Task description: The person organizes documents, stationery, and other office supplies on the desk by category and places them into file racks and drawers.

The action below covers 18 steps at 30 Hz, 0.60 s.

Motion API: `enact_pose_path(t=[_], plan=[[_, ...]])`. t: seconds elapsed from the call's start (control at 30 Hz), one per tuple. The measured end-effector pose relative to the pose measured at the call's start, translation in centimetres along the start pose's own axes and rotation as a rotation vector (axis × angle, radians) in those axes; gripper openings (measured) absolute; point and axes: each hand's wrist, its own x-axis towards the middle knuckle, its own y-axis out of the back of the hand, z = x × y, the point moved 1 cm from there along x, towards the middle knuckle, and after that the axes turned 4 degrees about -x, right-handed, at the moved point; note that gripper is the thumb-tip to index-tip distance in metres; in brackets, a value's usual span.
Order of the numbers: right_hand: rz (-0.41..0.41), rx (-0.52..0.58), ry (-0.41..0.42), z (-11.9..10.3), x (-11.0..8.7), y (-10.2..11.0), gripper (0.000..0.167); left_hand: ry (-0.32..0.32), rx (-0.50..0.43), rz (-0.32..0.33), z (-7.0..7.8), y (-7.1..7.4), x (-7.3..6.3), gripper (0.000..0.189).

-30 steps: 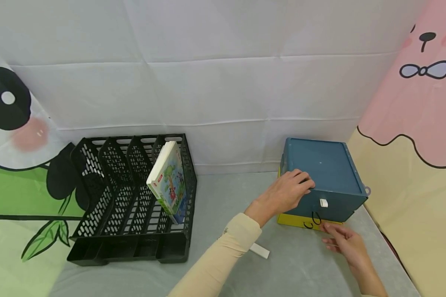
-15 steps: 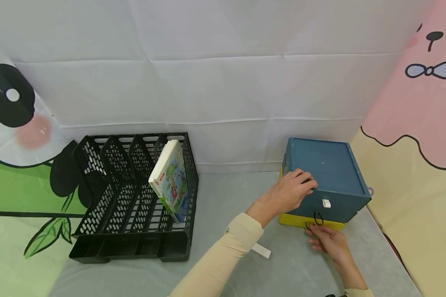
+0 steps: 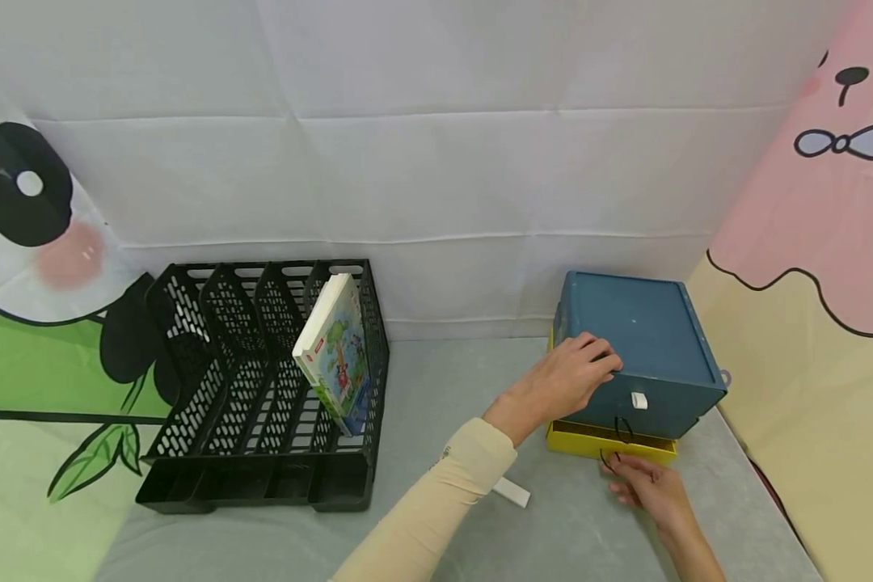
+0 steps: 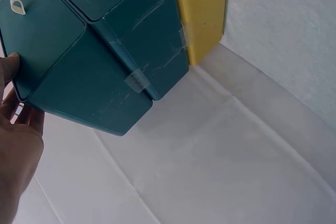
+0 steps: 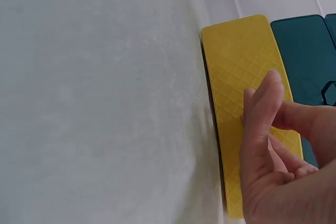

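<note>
At the right of the head view stands a stack of drawers: teal boxes (image 3: 633, 323) over a yellow drawer (image 3: 571, 441). My left hand (image 3: 575, 372) grips the top box's front edge. In the left wrist view its thumb lies on the front face, near a white tab (image 4: 18, 4). My right hand (image 3: 651, 489) pinches the black loop pull (image 3: 607, 462) of the yellow drawer, which stands slightly out from under the teal boxes. In the right wrist view that hand covers the loop, before the yellow front (image 5: 236, 51). Another black loop (image 3: 623, 428) hangs above.
A black slotted rack (image 3: 255, 404) with dividers stands at the left, holding upright books (image 3: 338, 356) in its right slot. A white bar (image 3: 512, 491) lies on the grey table (image 3: 451, 404), partly behind my left sleeve (image 3: 436, 493). A pale cloth wall (image 3: 422, 162) rises behind.
My right hand moved left to the loop pull, then toward me, and the yellow drawer has slid out a little. The left hand stays on the top box.
</note>
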Motion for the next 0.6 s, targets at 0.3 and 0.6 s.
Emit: enact_pose_path(t=[0.3,0.6], plan=[[0.005,-0.053,-0.088,1.2,-2.2,-0.1,0.049,0.002,-0.021,0.013,0.0,-0.1,0.0,0.023],[0.017,-0.107,-0.111,2.4,-4.1,0.0,0.062,0.013,-0.032,0.012,-0.1,-0.1,0.1,0.023]])
